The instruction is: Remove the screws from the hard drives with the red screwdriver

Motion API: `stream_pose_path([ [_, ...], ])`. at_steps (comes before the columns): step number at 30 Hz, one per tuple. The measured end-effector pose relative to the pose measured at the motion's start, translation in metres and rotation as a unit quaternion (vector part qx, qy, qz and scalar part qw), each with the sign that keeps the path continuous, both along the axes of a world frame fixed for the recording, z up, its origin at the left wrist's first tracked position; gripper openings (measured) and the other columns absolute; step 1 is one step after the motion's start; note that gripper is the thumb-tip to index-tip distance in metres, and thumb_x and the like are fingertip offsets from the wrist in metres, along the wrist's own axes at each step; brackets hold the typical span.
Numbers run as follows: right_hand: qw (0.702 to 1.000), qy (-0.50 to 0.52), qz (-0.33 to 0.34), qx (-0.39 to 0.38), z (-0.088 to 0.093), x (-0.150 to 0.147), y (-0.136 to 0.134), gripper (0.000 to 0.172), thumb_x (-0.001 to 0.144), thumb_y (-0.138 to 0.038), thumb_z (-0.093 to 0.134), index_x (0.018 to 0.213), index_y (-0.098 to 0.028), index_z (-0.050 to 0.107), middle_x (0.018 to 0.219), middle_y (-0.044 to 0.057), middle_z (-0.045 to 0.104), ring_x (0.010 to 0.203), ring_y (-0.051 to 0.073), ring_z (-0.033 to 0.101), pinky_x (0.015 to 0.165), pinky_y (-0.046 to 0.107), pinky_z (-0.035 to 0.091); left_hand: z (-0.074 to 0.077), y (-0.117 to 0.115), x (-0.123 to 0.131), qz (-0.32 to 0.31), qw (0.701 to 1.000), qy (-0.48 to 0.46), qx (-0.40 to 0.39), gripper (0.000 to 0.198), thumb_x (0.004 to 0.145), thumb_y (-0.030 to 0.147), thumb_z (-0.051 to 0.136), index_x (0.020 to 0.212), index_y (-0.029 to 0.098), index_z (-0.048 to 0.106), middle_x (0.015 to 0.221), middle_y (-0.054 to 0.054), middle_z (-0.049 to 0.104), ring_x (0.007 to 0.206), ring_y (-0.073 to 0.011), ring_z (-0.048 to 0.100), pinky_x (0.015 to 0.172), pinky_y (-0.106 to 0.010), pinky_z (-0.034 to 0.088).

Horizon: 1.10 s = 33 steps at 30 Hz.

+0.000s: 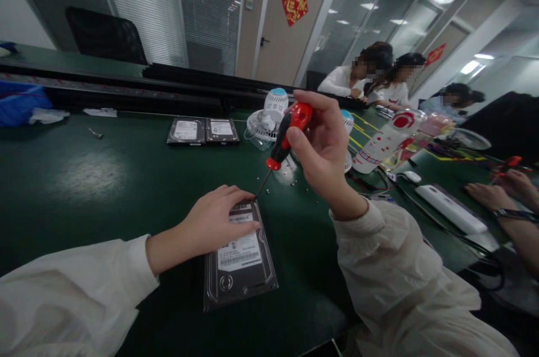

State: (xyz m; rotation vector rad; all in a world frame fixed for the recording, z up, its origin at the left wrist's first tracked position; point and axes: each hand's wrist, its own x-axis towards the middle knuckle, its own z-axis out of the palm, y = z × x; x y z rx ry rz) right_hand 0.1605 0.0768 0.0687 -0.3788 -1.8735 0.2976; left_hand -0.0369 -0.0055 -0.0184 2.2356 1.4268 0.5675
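A hard drive (240,267) with a white label lies flat on the green table (105,205). Across its upper left part rests my left hand (214,219), fingers spread over the casing, thumb on the label. My right hand (322,149) grips the red and black handle of a screwdriver (280,143) above the table. The screwdriver is tilted, and its tip meets the drive's top edge near my left fingertips. Several small screws (268,192) are scattered on the table just beyond the drive.
Two more hard drives (202,131) lie farther back. A white fan (275,107), a white bottle (383,141), cables and a power strip (450,208) stand or lie to the right. Another person's hands (501,191) are at the far right; people sit behind.
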Motion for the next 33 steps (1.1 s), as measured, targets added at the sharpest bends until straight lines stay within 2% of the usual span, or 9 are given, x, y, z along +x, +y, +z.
stream_pose_path([
  [2,1.000,0.013,-0.010,0.011,-0.0011,-0.0008,0.0000,0.039,0.088,-0.047,0.062,0.126,-0.037,0.055,0.115,0.003,0.060,0.096,0.020,0.063,0.079,0.034,0.060,0.0003,-0.0001,0.0000,-0.001,1.000,0.001,-0.001,0.063,0.086,0.070,0.052,0.128,0.025,0.061,0.120,-0.007,0.065,0.109,-0.0291,0.059,0.091,-0.046,0.049],
  [7,0.998,-0.003,0.063,-0.021,-0.0022,-0.0026,-0.0008,0.041,0.097,-0.038,0.047,0.138,-0.034,0.048,0.130,0.004,0.060,0.119,0.021,0.060,0.085,0.035,0.059,-0.0007,0.0003,0.0002,-0.001,1.000,-0.001,0.006,0.063,0.086,0.070,0.053,0.128,0.024,0.061,0.121,-0.007,0.065,0.110,-0.0289,0.059,0.094,-0.046,0.048],
  [9,0.997,0.008,0.070,-0.018,-0.0018,-0.0032,-0.0014,0.041,0.096,-0.034,0.050,0.137,-0.034,0.050,0.126,0.004,0.061,0.114,0.020,0.061,0.083,0.033,0.059,-0.0007,0.0003,0.0002,-0.001,1.000,-0.002,0.004,0.063,0.085,0.071,0.053,0.128,0.025,0.061,0.122,-0.007,0.065,0.110,-0.0289,0.059,0.093,-0.046,0.048],
  [13,0.999,0.038,0.019,0.019,-0.0012,-0.0032,-0.0017,0.037,0.089,-0.034,0.063,0.125,-0.035,0.059,0.114,0.002,0.058,0.092,0.016,0.061,0.076,0.030,0.058,-0.0001,0.0001,0.0001,-0.002,1.000,0.001,0.007,0.062,0.085,0.070,0.053,0.128,0.025,0.061,0.121,-0.007,0.065,0.110,-0.0292,0.059,0.092,-0.046,0.048],
  [19,0.999,-0.004,0.047,0.002,-0.0026,-0.0014,0.0002,0.042,0.098,-0.039,0.042,0.138,-0.033,0.048,0.129,0.004,0.060,0.114,0.022,0.060,0.090,0.038,0.056,-0.0011,0.0000,0.0004,-0.002,1.000,-0.002,0.014,0.062,0.085,0.069,0.055,0.127,0.024,0.061,0.120,-0.007,0.065,0.108,-0.0282,0.059,0.093,-0.047,0.048],
  [25,0.997,0.023,-0.041,0.062,-0.0010,0.0000,0.0006,0.034,0.087,-0.042,0.063,0.121,-0.038,0.061,0.112,0.003,0.060,0.100,0.022,0.060,0.085,0.037,0.057,0.0010,0.0000,0.0001,-0.001,1.000,0.001,-0.002,0.063,0.086,0.070,0.053,0.129,0.025,0.061,0.121,-0.007,0.065,0.109,-0.0292,0.059,0.091,-0.047,0.049],
  [27,0.996,0.015,-0.052,0.066,-0.0007,0.0005,0.0009,0.035,0.089,-0.047,0.059,0.123,-0.038,0.061,0.110,0.004,0.060,0.100,0.023,0.059,0.087,0.039,0.057,0.0013,-0.0001,-0.0002,0.000,1.000,0.002,-0.007,0.064,0.085,0.071,0.053,0.129,0.025,0.060,0.121,-0.007,0.064,0.108,-0.0291,0.059,0.090,-0.047,0.049],
  [30,0.999,-0.011,-0.010,0.034,-0.0010,0.0008,0.0015,0.044,0.096,-0.050,0.042,0.136,-0.035,0.051,0.125,0.004,0.060,0.115,0.025,0.058,0.095,0.043,0.054,0.0003,-0.0006,-0.0002,0.000,1.000,0.003,-0.001,0.064,0.085,0.071,0.054,0.129,0.024,0.061,0.120,-0.006,0.065,0.108,-0.0288,0.059,0.092,-0.047,0.049],
  [33,0.999,-0.019,0.031,0.013,-0.0011,0.0005,0.0018,0.044,0.097,-0.042,0.042,0.140,-0.034,0.047,0.130,0.003,0.060,0.118,0.022,0.058,0.087,0.036,0.057,-0.0007,-0.0008,0.0004,-0.002,1.000,0.003,0.008,0.062,0.086,0.069,0.054,0.128,0.024,0.061,0.120,-0.006,0.065,0.109,-0.0284,0.058,0.093,-0.047,0.048],
])
